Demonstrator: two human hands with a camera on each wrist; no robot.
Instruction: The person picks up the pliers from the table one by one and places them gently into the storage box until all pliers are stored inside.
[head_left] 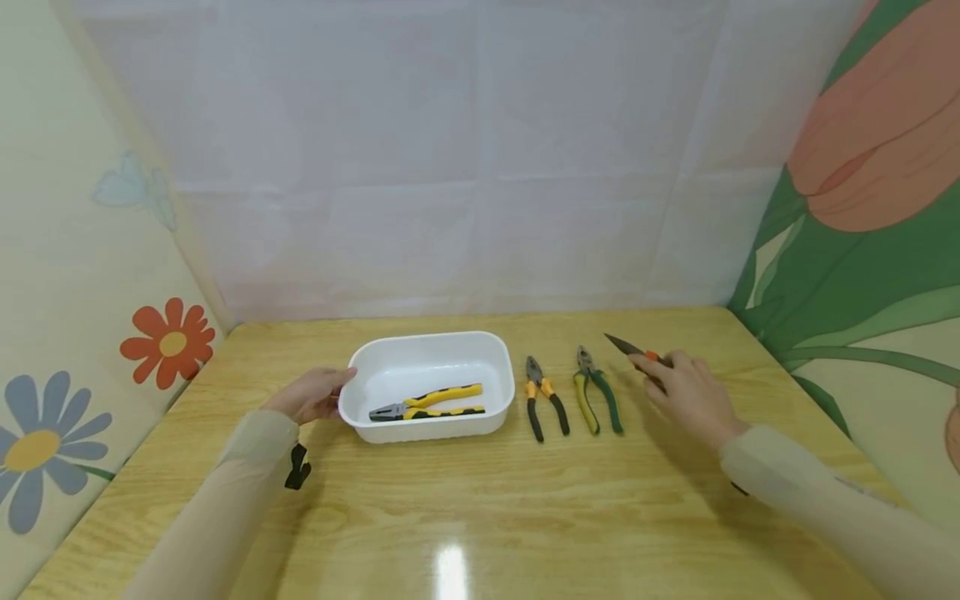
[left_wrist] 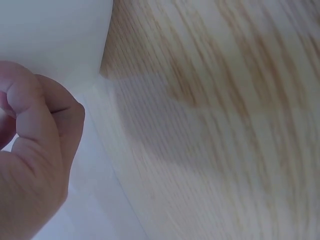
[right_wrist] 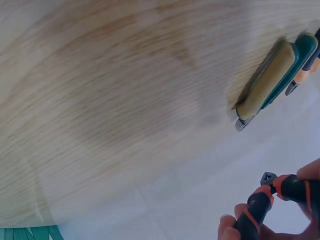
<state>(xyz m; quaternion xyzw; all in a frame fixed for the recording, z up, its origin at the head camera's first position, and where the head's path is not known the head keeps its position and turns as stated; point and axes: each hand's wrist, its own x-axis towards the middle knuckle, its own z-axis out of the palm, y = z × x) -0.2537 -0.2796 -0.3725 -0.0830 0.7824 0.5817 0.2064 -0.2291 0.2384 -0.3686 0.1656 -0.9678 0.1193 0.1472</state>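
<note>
My left hand [head_left: 311, 396] grips the left end of a white plastic tray [head_left: 431, 433]; in the left wrist view its curled fingers [left_wrist: 30, 105] are at the tray's wall. Inside the tray lies a pair of yellow-and-black pliers [head_left: 450, 392]. Over the table's right side, my right hand [head_left: 693, 398] holds long-nose pliers [head_left: 627, 346] with black-and-red handles, their tip pointing away to the left. In the right wrist view those handles [right_wrist: 257, 207] are spread apart, with fingers around them.
Between tray and right hand, black-and-orange pliers [head_left: 533, 374] and yellow-and-green pliers [head_left: 587, 367] lie side by side on the wooden table [head_left: 375, 517]. A white sheet [head_left: 480, 167] hangs behind the table; flower-patterned panels [head_left: 885, 317] stand at both sides.
</note>
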